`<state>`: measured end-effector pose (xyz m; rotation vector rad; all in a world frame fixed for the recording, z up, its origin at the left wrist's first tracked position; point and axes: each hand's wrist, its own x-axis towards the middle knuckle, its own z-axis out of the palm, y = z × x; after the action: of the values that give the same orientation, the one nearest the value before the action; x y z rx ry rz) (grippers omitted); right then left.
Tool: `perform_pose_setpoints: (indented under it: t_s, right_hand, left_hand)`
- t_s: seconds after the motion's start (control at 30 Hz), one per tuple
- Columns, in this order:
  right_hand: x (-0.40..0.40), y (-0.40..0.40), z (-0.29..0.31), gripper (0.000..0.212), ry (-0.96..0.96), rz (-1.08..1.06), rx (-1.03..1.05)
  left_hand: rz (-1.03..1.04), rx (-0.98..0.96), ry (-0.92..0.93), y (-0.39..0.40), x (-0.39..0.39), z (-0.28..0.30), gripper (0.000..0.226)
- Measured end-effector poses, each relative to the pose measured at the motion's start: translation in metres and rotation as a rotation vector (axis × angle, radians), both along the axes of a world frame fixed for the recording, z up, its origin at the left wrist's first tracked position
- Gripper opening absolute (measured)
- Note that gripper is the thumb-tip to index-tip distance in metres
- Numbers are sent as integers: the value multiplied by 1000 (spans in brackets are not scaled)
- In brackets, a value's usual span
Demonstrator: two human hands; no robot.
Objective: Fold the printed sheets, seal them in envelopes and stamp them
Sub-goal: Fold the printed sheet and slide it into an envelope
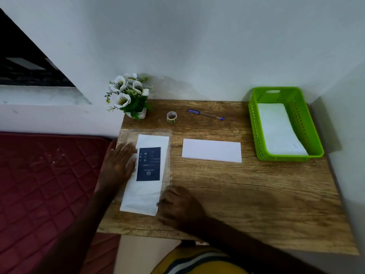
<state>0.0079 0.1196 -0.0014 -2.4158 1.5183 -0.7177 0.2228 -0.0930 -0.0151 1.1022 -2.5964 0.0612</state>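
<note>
- Nearest the camera, 1 right hand (pixel 178 207) is seen at the lower right corner of 1 folded printed sheet (pixel 147 175); its fingers are curled at the sheet's edge, but whether the paper is pinched cannot be told.
- 1 left hand (pixel 120 163) is laid flat, fingers straight, pressing on the left edge of the same sheet.
- The sheet is white, lengthwise toward the wall, with 1 dark blue printed panel (pixel 148 164) facing up. It lies at the left end of the table, on what appears to be 1 clear plastic sleeve (pixel 152 132).
- 1 white envelope (pixel 211 150) lies flat near the table's middle, apart from the sheet.
- 1 green perforated basket (pixel 254 123) is placed at the right end; white paper (pixel 278 129) lies inside it, count not discernible.
- 1 roll of stickers (pixel 172 117) stands on edge near the back.
- 1 blue pen (pixel 206 114) lies just right of the roll, apart from it.
- 1 small white pot of artificial white flowers (pixel 129 94) occupies the back left corner.
- 1 wood-grain table (pixel 246 194) is set against 1 pale wall (pixel 197 46), in a corner.
- 1 dark red quilted mattress (pixel 45 175) is seen at the left of the table.
</note>
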Motion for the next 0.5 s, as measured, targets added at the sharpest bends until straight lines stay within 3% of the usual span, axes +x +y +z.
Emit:
perform_pose_setpoints:
  t_s: [0.13, 0.23, 0.37, 0.5]
  right_hand:
    - [27, -9, -4, 41, 98, 32, 116]
    - [38, -13, -5, 31, 151, -25, 153]
    - [50, -12, -5, 13, 150, -82, 67]
    - [59, -8, -10, 14, 104, -112, -1]
  left_hand:
    - [53, 45, -50, -3, 13, -5, 48]
    - [81, 98, -51, -7, 16, -7, 49]
    - [68, 121, -41, -9, 18, -5, 48]
    - [49, 105, -33, -11, 20, 0, 48]
